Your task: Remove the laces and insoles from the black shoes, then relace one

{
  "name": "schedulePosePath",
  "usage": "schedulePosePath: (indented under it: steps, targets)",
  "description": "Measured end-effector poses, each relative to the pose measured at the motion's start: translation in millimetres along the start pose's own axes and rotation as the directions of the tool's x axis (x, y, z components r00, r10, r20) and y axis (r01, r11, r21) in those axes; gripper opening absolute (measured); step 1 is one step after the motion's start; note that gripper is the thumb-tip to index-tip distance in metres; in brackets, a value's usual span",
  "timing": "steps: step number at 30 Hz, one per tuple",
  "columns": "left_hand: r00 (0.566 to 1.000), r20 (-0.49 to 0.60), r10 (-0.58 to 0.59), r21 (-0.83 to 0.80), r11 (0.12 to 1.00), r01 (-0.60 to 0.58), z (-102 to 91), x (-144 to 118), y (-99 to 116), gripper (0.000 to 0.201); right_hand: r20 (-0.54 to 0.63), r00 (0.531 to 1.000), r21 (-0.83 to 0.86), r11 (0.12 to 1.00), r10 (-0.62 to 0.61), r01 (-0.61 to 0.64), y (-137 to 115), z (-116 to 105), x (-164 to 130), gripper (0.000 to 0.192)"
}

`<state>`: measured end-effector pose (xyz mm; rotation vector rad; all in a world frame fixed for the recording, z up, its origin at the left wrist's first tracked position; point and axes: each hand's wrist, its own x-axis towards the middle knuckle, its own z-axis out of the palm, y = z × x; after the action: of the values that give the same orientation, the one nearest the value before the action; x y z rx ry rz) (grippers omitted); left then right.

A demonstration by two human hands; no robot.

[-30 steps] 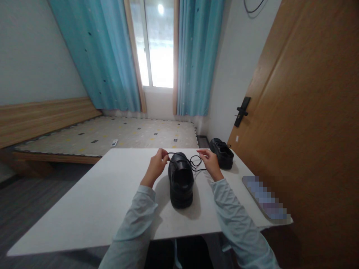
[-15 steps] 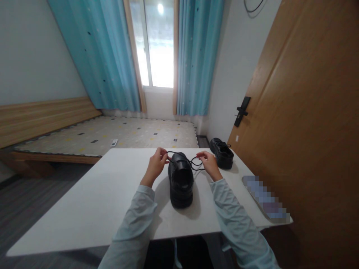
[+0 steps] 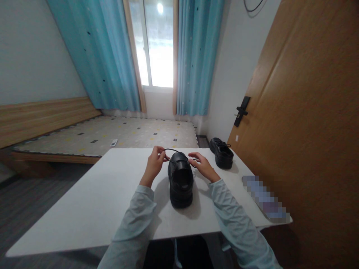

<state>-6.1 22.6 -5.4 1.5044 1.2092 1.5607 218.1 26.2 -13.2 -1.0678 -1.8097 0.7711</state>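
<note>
A black shoe [image 3: 181,196] stands upright on the white table [image 3: 112,194], its heel toward me and its toe pointing away. To its left, my left hand [image 3: 154,164] pinches a black shoelace [image 3: 174,150], which arcs over the toe area to the other side. My right hand [image 3: 204,167] is at the shoe's right upper edge, fingertips closed around the lace close to the eyelets. Parts of the lace are hidden behind the right fingers.
A second black shoe [image 3: 223,153] with its lace threaded stands at the table's far right corner. A blurred flat item [image 3: 265,198] lies along the right edge, beside a wooden door [image 3: 308,130]. Beyond the table is a bed [image 3: 134,134] with a small white object [image 3: 113,142].
My right hand has moved left, in to the side of the shoe, and the loop of lace there is now mostly covered. My left hand has shifted only slightly left.
</note>
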Motion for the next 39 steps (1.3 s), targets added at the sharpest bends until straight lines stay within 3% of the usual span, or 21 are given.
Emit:
schedulePosePath:
  steps: [8,14,18,26,34,39]
  targets:
    - [0.998,0.011,0.062,0.279,0.958,-0.063,-4.3,1.3,2.8,0.014,0.155,0.987,-0.066,0.997,-0.029,0.039,4.1,5.8,-3.9,0.057]
    - [0.990,0.134,0.041,0.505,0.857,-0.103,-6.7,-1.9,10.6,0.012,0.165,0.986,-0.043,0.999,-0.022,0.030,3.3,6.2,-3.3,0.059]
    - [0.972,0.233,0.038,0.537,0.828,-0.161,-10.1,-1.7,7.4,0.012,0.171,0.985,-0.042,0.999,-0.022,0.030,1.2,6.0,-3.1,0.058]
    - [0.952,0.298,0.073,0.590,0.770,-0.244,-19.7,0.4,-17.1,0.008,0.170,0.985,-0.040,0.999,-0.018,0.025,1.2,6.1,-2.8,0.057]
    - [0.977,0.212,-0.038,0.494,0.866,-0.074,-22.8,4.5,-8.5,0.012,0.185,0.982,-0.045,0.998,-0.025,0.034,1.2,3.8,-3.8,0.058]
    - [0.983,0.134,-0.124,0.298,0.951,0.080,-22.9,5.2,-3.4,0.022,0.179,0.984,-0.021,1.000,-0.010,0.014,3.1,2.3,-3.8,0.058]
